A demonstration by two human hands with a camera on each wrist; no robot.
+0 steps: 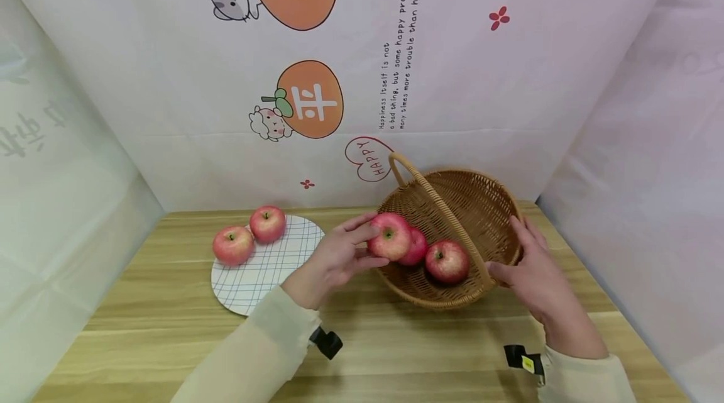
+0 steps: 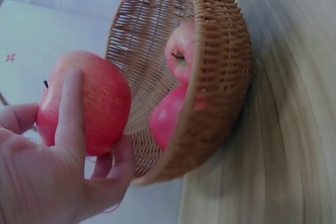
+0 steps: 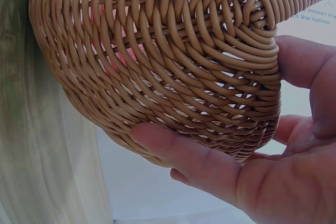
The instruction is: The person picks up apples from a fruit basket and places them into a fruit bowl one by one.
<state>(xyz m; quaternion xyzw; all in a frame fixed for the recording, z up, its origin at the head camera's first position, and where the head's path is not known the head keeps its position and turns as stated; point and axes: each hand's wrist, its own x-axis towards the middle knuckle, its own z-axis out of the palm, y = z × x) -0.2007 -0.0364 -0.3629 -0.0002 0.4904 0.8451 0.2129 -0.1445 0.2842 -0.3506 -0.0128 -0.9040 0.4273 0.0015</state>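
Note:
In the head view my left hand [image 1: 336,255] grips a red apple [image 1: 390,236] over the left rim of a wicker basket [image 1: 481,202]. The left wrist view shows fingers wrapped about this apple [image 2: 94,103], with the basket wall [image 2: 223,77] beside it. Two more apples lie inside the basket, one [image 1: 447,261] near the handle and another [image 1: 415,247] partly hidden behind the held one. My right hand [image 1: 537,271] holds the basket's right rim. Up close, its thumb and fingers [image 3: 184,158] clasp the woven side [image 3: 173,77].
Two apples [image 1: 234,246] [image 1: 268,224] rest on a round white plate-like mat with blue lines [image 1: 271,271], at the left of the wooden table [image 1: 396,353]. White printed cloth [image 1: 452,76] rises behind the table and at both sides. The basket's handle [image 1: 441,208] arches over its opening.

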